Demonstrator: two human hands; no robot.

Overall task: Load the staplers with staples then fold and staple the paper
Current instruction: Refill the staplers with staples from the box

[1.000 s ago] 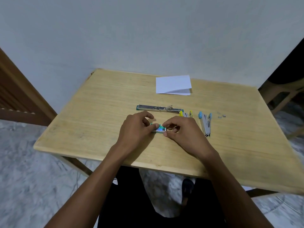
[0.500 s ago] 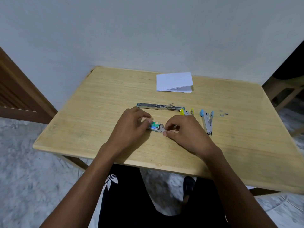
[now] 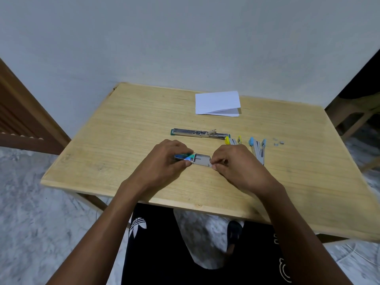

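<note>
- Left hand (image 3: pixel 164 159) fingers pinch a staple box sleeve (image 3: pixel 185 156) on the desk (image 3: pixel 123 140).
- Right hand (image 3: pixel 236 163) fingers pinch its grey inner tray (image 3: pixel 203 160), slid partly out.

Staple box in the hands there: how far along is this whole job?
Early. Done: the green stapler lies opened flat. In hand: the left hand holds the staple box sleeve while the right hand slides out its tray. Left: loading the green, yellow and blue stapler, then stapling the paper.

Your left hand (image 3: pixel 164 161) is pinching with thumb and fingers curled, palm down. Your right hand (image 3: pixel 236 163) is mirroring it, fingertips (image 3: pixel 213 166) pinched, both forearms reaching forward.
</note>
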